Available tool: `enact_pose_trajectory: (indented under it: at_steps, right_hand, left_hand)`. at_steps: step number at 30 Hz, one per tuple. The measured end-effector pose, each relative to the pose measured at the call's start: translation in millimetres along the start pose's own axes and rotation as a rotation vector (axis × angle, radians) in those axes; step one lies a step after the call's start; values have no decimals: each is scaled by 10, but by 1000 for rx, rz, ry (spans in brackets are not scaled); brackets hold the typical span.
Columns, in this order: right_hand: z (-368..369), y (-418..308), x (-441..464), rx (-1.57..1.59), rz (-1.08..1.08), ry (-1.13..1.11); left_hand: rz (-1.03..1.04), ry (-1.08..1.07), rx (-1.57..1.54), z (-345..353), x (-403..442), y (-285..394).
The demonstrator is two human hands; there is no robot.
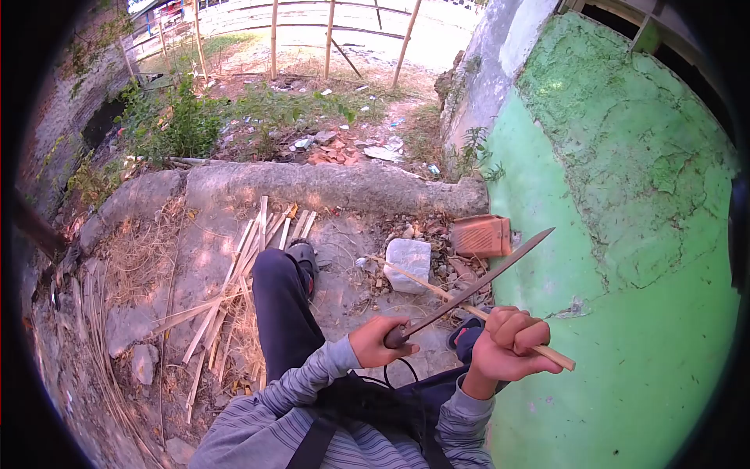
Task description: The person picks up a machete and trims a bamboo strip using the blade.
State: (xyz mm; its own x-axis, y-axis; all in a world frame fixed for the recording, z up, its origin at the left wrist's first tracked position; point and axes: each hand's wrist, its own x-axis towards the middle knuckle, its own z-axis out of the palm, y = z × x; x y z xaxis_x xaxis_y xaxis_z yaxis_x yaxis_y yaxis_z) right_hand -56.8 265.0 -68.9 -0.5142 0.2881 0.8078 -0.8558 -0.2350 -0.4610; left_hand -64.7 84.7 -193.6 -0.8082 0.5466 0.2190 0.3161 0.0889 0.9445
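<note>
My left hand is closed round the dark handle of a long knife, whose blade points up and to the right. In my right hand, a fist, is a thin bamboo strip. One end of the strip sticks out at the right of the fist, and the rest runs up and left, passing beneath the blade toward a white block. Between the two hands the blade and strip cross in view; whether they touch I cannot tell.
Bamboo strips lie piled left of my bent leg. An orange brick rests by the green wall. A low concrete ledge crosses ahead, with plants, litter and a bamboo fence beyond.
</note>
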Motion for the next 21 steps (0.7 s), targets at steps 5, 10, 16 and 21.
enact_pose_trajectory:
  at_steps: [5, 10, 16, 21]
  right_hand:
    - [-58, -22, -3, 32, -17, -55]
    - [-61, -89, -22, 17, 37, -19]
    - [-74, -75, -7, 14, 35, -14]
    - [-85, -30, -15, 19, -29, -12]
  left_hand:
    - [-391, -281, -344, -177, 56, 80]
    - [-457, -212, -312, -94, 8, -102]
    - [-71, 10, 35, 36, -17, -162]
    - [-364, -149, -143, -10, 21, -261]
